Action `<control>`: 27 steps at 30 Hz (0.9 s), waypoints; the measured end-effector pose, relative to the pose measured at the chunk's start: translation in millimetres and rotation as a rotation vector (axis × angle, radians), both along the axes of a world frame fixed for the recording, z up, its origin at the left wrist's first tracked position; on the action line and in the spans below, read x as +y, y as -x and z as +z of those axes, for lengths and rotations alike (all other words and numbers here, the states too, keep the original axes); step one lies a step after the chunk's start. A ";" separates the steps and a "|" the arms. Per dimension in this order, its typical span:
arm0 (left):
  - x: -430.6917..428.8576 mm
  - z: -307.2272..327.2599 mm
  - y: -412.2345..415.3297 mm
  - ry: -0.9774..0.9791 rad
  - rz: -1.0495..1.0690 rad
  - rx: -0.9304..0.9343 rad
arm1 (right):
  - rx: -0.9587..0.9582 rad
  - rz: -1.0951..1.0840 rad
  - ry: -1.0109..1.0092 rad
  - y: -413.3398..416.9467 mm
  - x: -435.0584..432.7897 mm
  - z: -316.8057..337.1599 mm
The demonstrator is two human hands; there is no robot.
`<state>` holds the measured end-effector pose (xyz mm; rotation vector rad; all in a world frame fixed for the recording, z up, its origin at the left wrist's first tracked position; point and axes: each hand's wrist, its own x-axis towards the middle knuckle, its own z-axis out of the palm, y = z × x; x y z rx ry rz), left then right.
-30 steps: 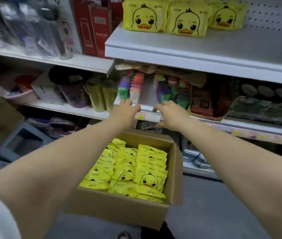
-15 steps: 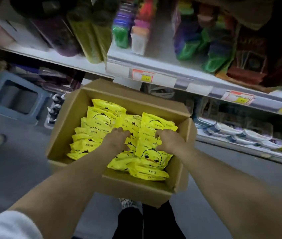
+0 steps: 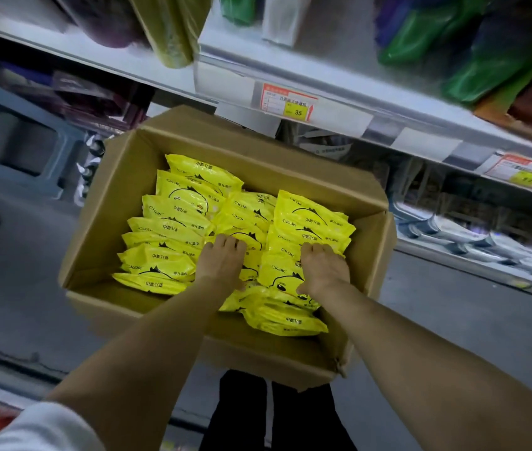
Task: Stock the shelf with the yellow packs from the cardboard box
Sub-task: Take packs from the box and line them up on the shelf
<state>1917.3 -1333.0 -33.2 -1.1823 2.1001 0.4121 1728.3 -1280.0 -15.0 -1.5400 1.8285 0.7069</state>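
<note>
Here I look straight down into an open box [image 3: 118,203] sitting just below the front lip of a shelf [image 3: 232,83]. Yellow packs [image 3: 186,203] fill it in leaning rows, with a looser heap slumped against the near wall. The left hand [image 3: 222,263] rests on the middle row and the right hand [image 3: 323,270] on the right row. Both are palm down with fingers bent, the tips tucked out of sight between packs, so I cannot tell whether either has actually closed on one. My worry is the film: it looks glossy and slick, so a shallow hold on several at once could let the outer ones slide free and drop to the floor. Pulling from a tight row may also drag neighbours up and topple them. The shelf lip, with its price tag [image 3: 285,102], hangs over the box's far edge, so a fast lift could knock a load against it.
</note>
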 end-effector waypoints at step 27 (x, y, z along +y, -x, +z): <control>-5.1 202.1 -21.9 -0.234 0.588 0.549 | -0.288 -0.422 0.429 16.6 47.1 200.7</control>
